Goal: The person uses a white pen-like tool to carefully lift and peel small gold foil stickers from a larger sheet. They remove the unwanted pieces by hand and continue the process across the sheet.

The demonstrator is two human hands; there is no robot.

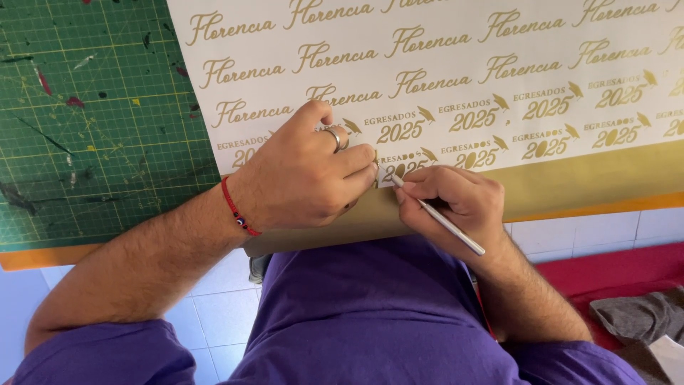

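Head view, looking down: large white vinyl sheet with rows of gold cursive lettering and gold year marks (442, 78) spread across upper right and centre of frame, with its bare gold lower strip (591, 182) hanging over the table edge. Left hand (303, 175) at centre, laid palm-down on the sheet, fingers curled together and fingertips pressed onto the vinyl just beside the tool tip; silver ring (335, 135) on 1 finger, red cord bracelet with small beads (236, 209) at the wrist. Right hand (456, 199) just right of centre, pinching a slim silver metal weeding tool (442, 219) like a pen, tip touching the sheet near 1 gold year mark, handle slanting toward lower right. Both hands almost touching at the tool tip. Green gridded cutting mat with paint flecks and scratches (92, 121) filling upper left, under the sheet's left edge. Purple shirt (370, 321) across bottom centre. Red cloth surface (613, 267) at lower right, with crumpled grey fabric (641, 314) lying on it. Pale tiled floor (214, 314) at lower left.
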